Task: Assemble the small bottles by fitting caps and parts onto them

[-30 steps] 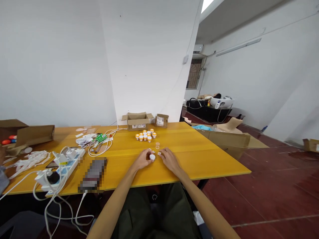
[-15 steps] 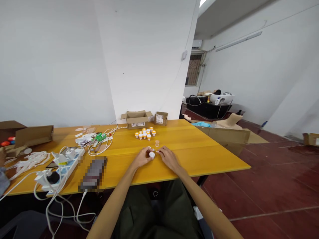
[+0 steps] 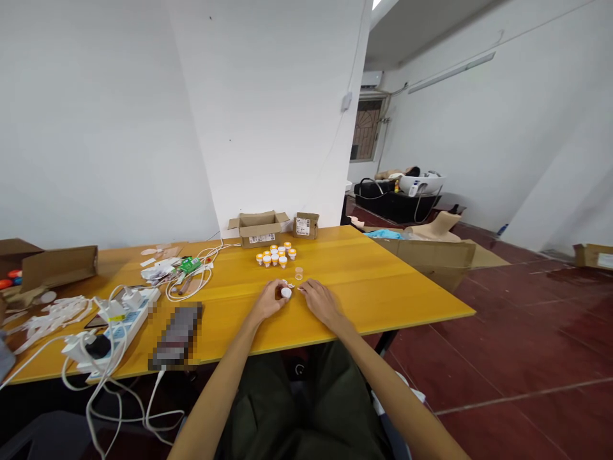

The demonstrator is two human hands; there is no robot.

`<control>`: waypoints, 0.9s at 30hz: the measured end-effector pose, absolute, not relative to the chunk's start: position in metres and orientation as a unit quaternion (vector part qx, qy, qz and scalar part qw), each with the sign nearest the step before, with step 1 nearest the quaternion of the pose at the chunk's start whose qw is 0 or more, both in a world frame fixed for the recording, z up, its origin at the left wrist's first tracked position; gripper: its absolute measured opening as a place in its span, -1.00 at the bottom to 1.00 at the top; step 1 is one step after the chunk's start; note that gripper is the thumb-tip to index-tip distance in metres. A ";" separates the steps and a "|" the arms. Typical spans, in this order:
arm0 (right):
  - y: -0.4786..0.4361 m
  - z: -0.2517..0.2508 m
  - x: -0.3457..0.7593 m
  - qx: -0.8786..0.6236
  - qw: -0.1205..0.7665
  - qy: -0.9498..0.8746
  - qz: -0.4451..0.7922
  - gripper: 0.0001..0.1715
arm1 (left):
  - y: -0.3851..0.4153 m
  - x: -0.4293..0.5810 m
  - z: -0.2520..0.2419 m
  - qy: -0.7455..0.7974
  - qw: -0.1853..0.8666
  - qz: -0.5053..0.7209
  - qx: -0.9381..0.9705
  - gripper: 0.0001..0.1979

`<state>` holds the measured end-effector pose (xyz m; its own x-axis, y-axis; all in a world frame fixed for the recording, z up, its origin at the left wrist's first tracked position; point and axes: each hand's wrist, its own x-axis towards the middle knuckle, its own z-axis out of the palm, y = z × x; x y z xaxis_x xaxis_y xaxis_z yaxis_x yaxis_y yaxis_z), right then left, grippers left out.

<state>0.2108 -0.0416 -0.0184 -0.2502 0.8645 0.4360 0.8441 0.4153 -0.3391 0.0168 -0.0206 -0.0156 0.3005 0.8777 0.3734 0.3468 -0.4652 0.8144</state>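
Over the front part of the wooden table, my left hand (image 3: pixel 269 300) is closed around a small white round-topped piece (image 3: pixel 286 292), its thumb and fingers at the sides. Just right of it, my right hand (image 3: pixel 322 301) pinches a tiny white bit at its fingertips, too small to name. Some small white bits (image 3: pixel 290 285) lie between and just beyond the fingers. A small clear round container (image 3: pixel 299 273) stands a little farther back. Behind it sits a cluster of several white pieces with orange rims (image 3: pixel 274 257).
An open cardboard box (image 3: pixel 258 231) and a smaller carton (image 3: pixel 306 226) stand by the wall. To the left lie a phone (image 3: pixel 176 335), a power strip (image 3: pixel 138 316) with plugs and tangled white cables (image 3: pixel 191 295). A large cardboard box (image 3: pixel 431 259) stands beyond the table's right edge.
The camera view has shifted slightly. My right fingertips are a little farther from the white round-topped piece, which stays in my left hand.
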 end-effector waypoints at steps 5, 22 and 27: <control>-0.045 -0.015 0.208 -0.552 0.277 -0.786 0.005 -0.72 | -0.021 0.015 -0.015 0.420 0.288 0.423 0.749 -0.71; -0.034 -0.025 0.211 -0.563 0.328 -0.758 0.031 -0.72 | 0.014 0.010 -0.015 0.501 0.212 0.403 0.736 -0.62; -0.032 -0.033 0.212 -0.526 0.346 -0.777 0.006 -0.73 | 0.025 0.011 -0.017 0.458 0.195 0.345 0.796 -0.62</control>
